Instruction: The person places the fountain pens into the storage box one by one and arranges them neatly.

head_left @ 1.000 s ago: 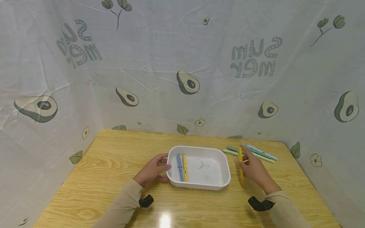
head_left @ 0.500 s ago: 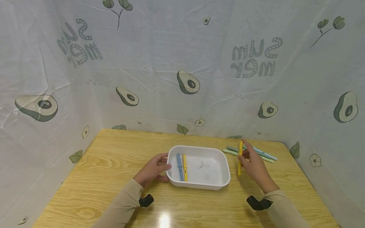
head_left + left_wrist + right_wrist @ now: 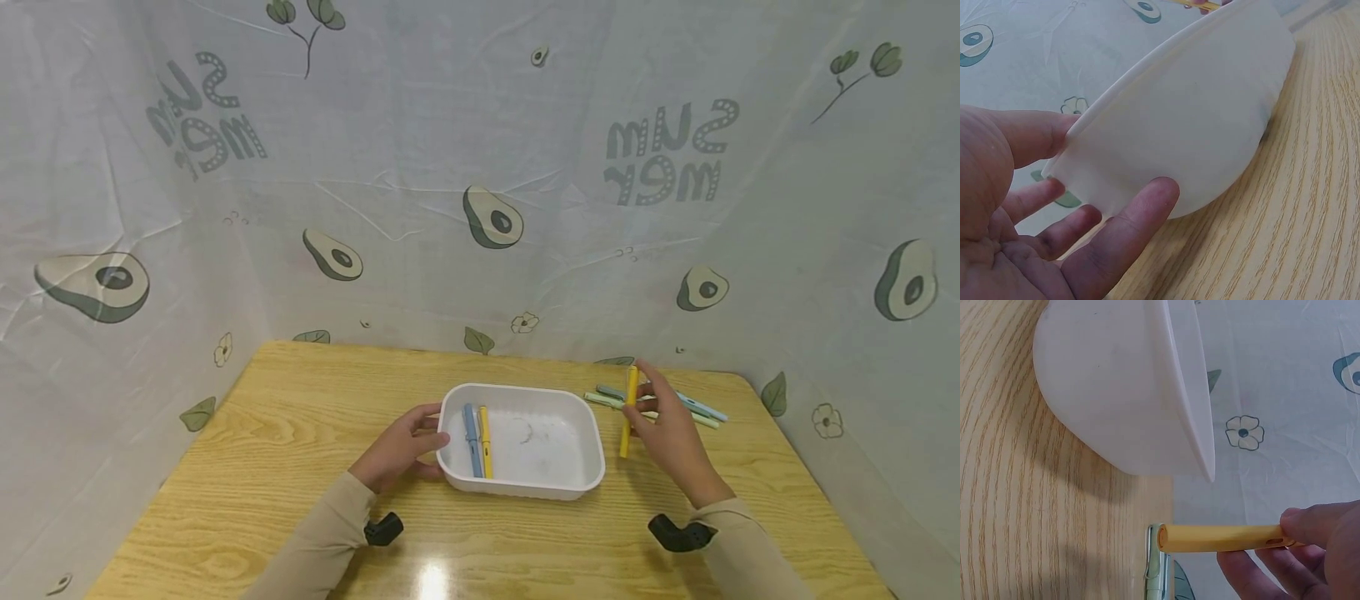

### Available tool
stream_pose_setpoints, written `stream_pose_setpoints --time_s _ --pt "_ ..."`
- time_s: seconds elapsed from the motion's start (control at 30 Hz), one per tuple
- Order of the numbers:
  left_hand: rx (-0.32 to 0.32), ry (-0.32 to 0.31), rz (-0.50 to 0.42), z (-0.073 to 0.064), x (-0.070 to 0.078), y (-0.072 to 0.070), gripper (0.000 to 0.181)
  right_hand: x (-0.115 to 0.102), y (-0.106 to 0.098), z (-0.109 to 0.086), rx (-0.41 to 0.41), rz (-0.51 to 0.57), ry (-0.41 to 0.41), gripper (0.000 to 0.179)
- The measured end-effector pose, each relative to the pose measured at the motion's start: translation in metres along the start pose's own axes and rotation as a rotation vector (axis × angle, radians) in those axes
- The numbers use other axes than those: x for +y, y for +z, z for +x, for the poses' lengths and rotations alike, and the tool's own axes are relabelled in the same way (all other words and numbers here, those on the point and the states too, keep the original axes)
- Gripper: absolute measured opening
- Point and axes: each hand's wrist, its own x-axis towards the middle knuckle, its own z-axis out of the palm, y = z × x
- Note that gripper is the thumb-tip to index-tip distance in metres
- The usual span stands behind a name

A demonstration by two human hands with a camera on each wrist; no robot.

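A white plastic tray (image 3: 551, 450) sits mid-table, with a blue pen (image 3: 473, 442) and a yellow pen (image 3: 486, 443) side by side at its left end. At that end my left hand (image 3: 401, 446) grips the tray, thumb over the rim and fingers against the outer wall (image 3: 1185, 119). To the right of the tray, my right hand (image 3: 667, 433) pinches a second yellow pen (image 3: 1222, 538) between thumb and fingers, raised above the table. Behind this hand lie several green and blue pens, such as a light green pen (image 3: 604, 400), partly hidden by it.
The wooden table (image 3: 337, 383) runs back to a patterned cloth (image 3: 420, 275) that also hangs along both sides. Black wrist mounts (image 3: 384, 529) sit at both sleeves.
My right hand has lifted the yellow pen from near the table and shifted it slightly left, toward the tray. My left hand and the tray have stayed in place.
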Motion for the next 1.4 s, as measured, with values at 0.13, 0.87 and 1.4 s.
stream_pose_setpoints --time_s 0.13,0.87,1.4 --pt "-0.003 0.006 -0.003 -0.002 0.001 0.001 0.062 -0.001 -0.001 0.000 0.001 -0.003 0.001 0.078" --pt "-0.013 0.020 -0.014 -0.002 0.000 0.001 0.063 0.005 -0.007 -0.001 0.071 0.016 0.091 0.077" --pt "-0.014 0.018 -0.017 -0.001 0.000 0.001 0.062 0.005 -0.013 -0.007 -0.016 0.214 0.202 0.079"
